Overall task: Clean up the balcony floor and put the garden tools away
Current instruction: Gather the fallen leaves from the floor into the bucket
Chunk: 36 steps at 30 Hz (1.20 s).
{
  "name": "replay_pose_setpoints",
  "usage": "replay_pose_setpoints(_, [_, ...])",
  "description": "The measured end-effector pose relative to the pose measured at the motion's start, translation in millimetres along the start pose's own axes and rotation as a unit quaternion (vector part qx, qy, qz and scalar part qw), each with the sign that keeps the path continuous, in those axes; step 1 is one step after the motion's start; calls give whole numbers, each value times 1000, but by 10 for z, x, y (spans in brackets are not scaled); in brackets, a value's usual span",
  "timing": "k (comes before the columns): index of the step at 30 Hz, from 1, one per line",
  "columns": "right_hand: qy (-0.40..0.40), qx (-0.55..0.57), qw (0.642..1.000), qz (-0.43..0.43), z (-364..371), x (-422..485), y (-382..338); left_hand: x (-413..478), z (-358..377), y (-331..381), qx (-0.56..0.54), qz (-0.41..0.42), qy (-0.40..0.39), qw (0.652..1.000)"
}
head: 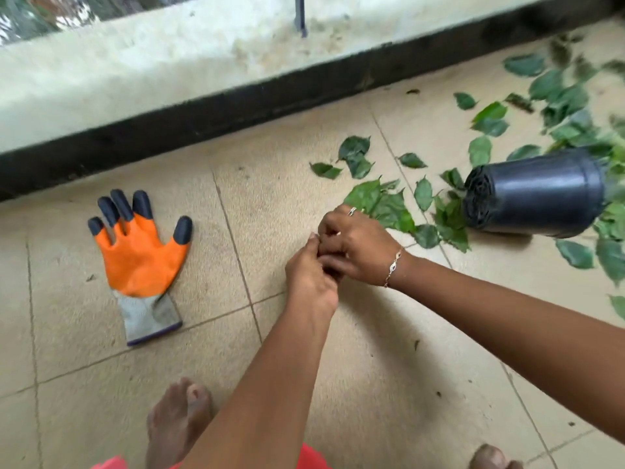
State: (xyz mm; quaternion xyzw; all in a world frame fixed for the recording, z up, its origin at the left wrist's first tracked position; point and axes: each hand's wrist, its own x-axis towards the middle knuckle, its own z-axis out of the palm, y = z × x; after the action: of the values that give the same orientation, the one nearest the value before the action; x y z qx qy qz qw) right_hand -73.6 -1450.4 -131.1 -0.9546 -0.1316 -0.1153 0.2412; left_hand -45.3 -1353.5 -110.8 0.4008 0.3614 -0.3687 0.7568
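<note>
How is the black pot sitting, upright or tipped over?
Tipped over: the black pot lies on its side, base facing left, among scattered leaves.

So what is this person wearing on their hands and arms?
Both forearms are bare, no sleeves in view. The right hand has a ring on one finger and a thin gold-coloured chain bracelet at the wrist. The left hand shows no jewellery. Neither is gloved.

1. Orange-palmed work glove with black fingertips (142, 258), left of frame: smooth rubbery coating, grey knit cloth cuff.
2. Black round plastic pot (534, 198), right: smooth, dull sheen.
3. Beige square floor tiles (101, 384): matt, finely grainy.
4. Pale concrete ledge (135, 79), upper left: rough, stained.
5. Thin gold-coloured metal bracelet (394, 265), centre: shiny.
</note>
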Motion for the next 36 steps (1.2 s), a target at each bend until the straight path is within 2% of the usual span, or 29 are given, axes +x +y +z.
replay_pose_setpoints(2, [-49, 67, 996, 40, -85, -28, 68, 40, -25, 33, 29, 8, 9, 1000])
replay_pose_setpoints(4, [6, 132, 979, 158, -206, -58, 176, 103, -54, 58, 69, 18, 15, 997])
replay_pose_setpoints(5, [33, 112, 971, 208, -248, -73, 256, 139, -65, 71, 84, 21, 16, 996])
replay_pose_setpoints(6, [16, 53, 967, 248, -282, -86, 364, 167, -70, 86, 93, 20, 15, 995])
replay_pose_setpoints(7, [-63, -15, 958, 279, -311, -88, 469, 199, -80, 103, 99, 19, 14, 995])
replay_pose_setpoints(9, [-252, -110, 913, 300, -312, -92, 622, 264, -90, 124, 106, 14, 14, 994])
replay_pose_setpoints(10, [-299, -125, 898, 299, -280, -107, 649, 278, -92, 127, 109, 12, 14, 994])
replay_pose_setpoints(11, [-308, -124, 895, 298, -239, -137, 651, 294, -93, 123, 110, 7, 11, 994])
replay_pose_setpoints(14, [-191, -103, 925, 312, -153, -267, 607, 305, -53, 128, 138, 3, 8, 990])
replay_pose_setpoints(16, [-140, -124, 936, 298, -162, -310, 592, 315, -15, 120, 147, 1, 3, 989])
replay_pose_setpoints(18, [-50, -117, 946, 297, -150, -319, 638, 327, 19, 87, 146, 1, -2, 989])
replay_pose_setpoints(20, [62, -42, 935, 347, -171, -259, 605, 275, 98, 49, 148, -8, -8, 989])
replay_pose_setpoints(21, [87, -7, 928, 361, -177, -213, 556, 288, 132, 25, 146, -13, -16, 989])
replay_pose_setpoints(22, [86, 17, 930, 357, -169, -147, 486, 293, 169, 22, 147, -17, -21, 989])
replay_pose_setpoints(24, [66, 30, 953, 295, -99, -13, 318, 324, 230, 42, 121, -40, -33, 991])
replay_pose_setpoints(28, [36, -36, 983, 178, 5, 163, 133, 232, 405, 50, 90, -74, -36, 993])
replay_pose_setpoints(29, [-1, -49, 986, 159, 2, 208, 155, 339, 309, 129, 88, -58, -25, 994])
replay_pose_setpoints(30, [-52, -32, 987, 146, -35, 259, 192, 430, 233, 155, 86, -18, 18, 996])
replay_pose_setpoints(32, [-133, 128, 966, 183, -164, 350, 279, 924, -32, 183, 58, 13, 35, 998])
replay_pose_setpoints(33, [-104, 198, 949, 221, -205, 393, 350, 1151, -149, 177, 51, 8, 42, 998])
replay_pose_setpoints(34, [-46, 206, 941, 266, -225, 436, 459, 1268, -203, 190, 38, -4, 53, 998])
replay_pose_setpoints(35, [9, 148, 938, 313, -224, 470, 615, 1230, -152, 268, 46, -4, 86, 995])
replay_pose_setpoints(36, [31, 72, 929, 363, -212, 504, 767, 1006, -61, 343, 67, -13, 93, 993])
